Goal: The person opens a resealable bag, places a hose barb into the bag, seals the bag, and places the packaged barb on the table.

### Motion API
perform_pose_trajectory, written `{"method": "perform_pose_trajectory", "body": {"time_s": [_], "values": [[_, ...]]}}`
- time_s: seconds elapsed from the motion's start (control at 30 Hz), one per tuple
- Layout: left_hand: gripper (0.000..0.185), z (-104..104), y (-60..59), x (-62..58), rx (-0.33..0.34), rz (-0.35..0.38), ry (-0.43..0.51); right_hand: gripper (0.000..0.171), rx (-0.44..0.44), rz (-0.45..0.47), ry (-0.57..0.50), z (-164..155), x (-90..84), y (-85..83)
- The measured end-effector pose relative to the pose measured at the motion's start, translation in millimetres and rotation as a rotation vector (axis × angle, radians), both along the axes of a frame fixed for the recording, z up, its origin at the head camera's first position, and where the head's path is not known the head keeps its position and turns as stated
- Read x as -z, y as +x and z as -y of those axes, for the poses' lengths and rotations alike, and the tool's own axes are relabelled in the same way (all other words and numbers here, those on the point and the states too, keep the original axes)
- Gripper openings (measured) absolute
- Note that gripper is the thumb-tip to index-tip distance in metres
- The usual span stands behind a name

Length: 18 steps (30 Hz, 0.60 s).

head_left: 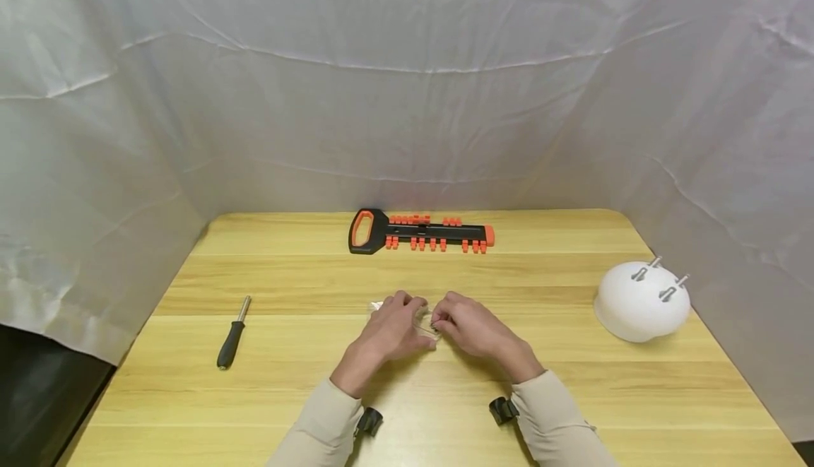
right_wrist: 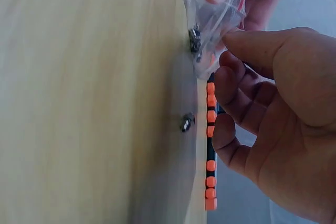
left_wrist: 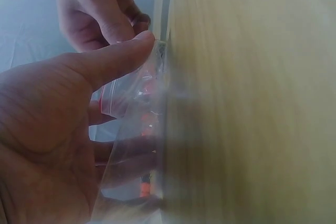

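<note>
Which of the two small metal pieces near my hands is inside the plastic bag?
The socket in the bag; the other socket lies bare on the table.

place: makeshift recording booth, not a home | cue: wrinkled white fabric backdrop (head_left: pixel 407 85) on three sides | surface: light wooden table (head_left: pixel 305 269)

Light wood table (head_left: pixel 191 396) w/ creased white sheet backdrop (head_left: pixel 407 85) round three sides.

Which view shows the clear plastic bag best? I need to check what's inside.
Right wrist: the clear plastic bag shows a small metal piece inside. Left wrist shows it blurred under the thumb; in the head view both hands mostly hide it.
</note>
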<state>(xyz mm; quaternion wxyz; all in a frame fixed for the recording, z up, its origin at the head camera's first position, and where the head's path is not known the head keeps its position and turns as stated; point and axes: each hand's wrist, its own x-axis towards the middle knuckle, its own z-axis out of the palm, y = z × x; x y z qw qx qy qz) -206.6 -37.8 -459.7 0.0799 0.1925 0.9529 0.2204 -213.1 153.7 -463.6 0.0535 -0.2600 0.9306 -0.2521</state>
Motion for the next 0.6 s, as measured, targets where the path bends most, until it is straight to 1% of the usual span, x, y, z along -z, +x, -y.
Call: {"method": "perform_pose_trajectory", "body": {"time_s": [0.23, 0.37, 0.6], "values": [[0.073, 0, 1.0, -1.2, 0.005, -0.006, 0.007, 0.007, 0.077, 0.029, -0.009, -14, -6.5, 5.6], [0.074, 0, 0.9, -1.7, -0.001, -0.002, 0.013, 0.006, 0.093, 0.03, 0.0, -23, -7.4, 6.5], [0.073, -1, 2.1, -2.0, -0.003, 0.002, 0.02, 0.004, 0.093, 0.045, 0.024, -38, -6.3, 8.8]]}}
